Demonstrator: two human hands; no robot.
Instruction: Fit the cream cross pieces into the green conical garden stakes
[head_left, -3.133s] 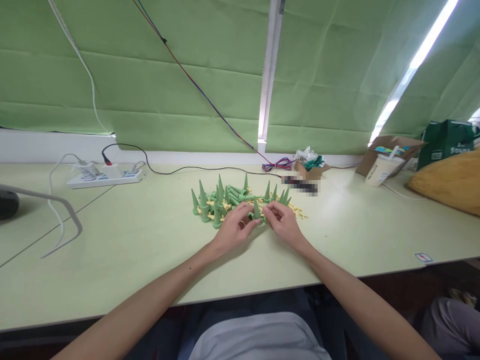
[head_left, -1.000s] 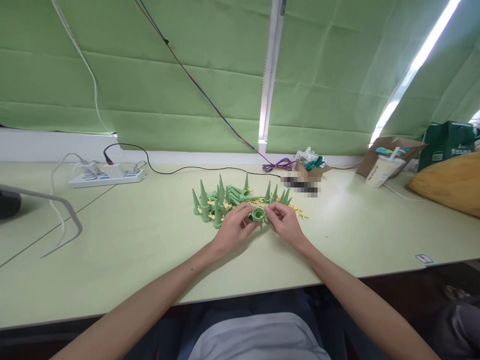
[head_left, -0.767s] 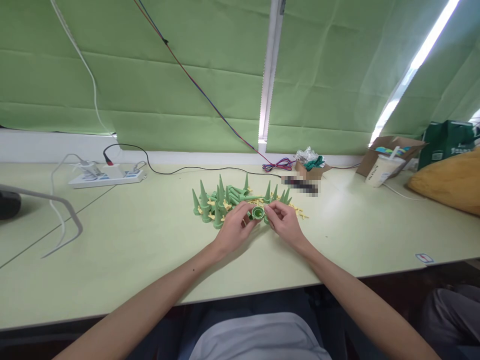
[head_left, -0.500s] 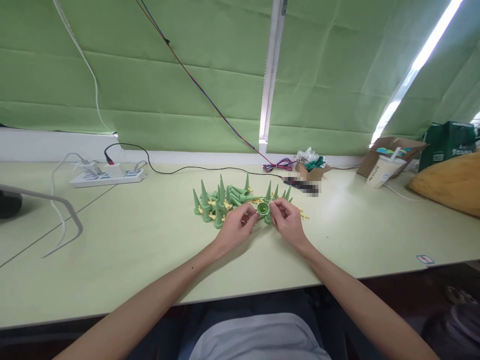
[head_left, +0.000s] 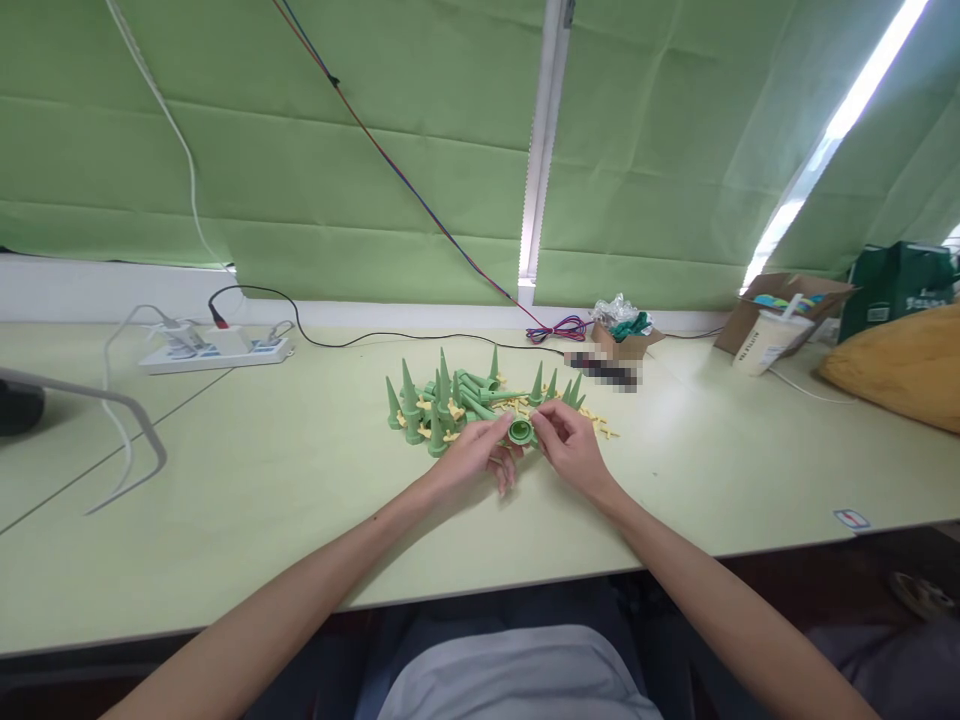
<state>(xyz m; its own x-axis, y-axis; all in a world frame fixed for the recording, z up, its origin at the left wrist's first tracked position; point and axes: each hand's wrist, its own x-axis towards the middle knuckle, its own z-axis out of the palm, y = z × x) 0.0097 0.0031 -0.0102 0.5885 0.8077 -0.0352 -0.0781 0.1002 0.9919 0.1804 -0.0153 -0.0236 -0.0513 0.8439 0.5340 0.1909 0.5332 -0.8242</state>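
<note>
Head view of a bench assembly step. A single green cone piece (head_left: 519, 432) is held between the two hands just above the pale green table (head_left: 262, 480), its round open end turned toward the camera. The left hand (head_left: 474, 455) is closed on the near-left side of the piece with thumb and forefinger, the remaining fingers (head_left: 504, 478) being spread downward toward the table. The right hand (head_left: 571, 445) is pinched on the piece's right side. Whether a small yellow part is also held inside either pinch cannot be told, as the fingertips cover that spot.

Directly behind the hands a cluster of green cones (head_left: 435, 405) is seen, most standing point-up, some lying flat, with small yellow clips (head_left: 592, 422) scattered among them and to the right. Farther off, a power strip (head_left: 214, 352), a black cable (head_left: 352, 338) and a small cardboard box (head_left: 626, 340) are seen near the wall.

The step in hand is judged to be the fitting or inspection of the one cone's open end. A steady hold by the left hand is called for next, with the open end kept facing up, so that any insert can be aligned by the right hand.
</note>
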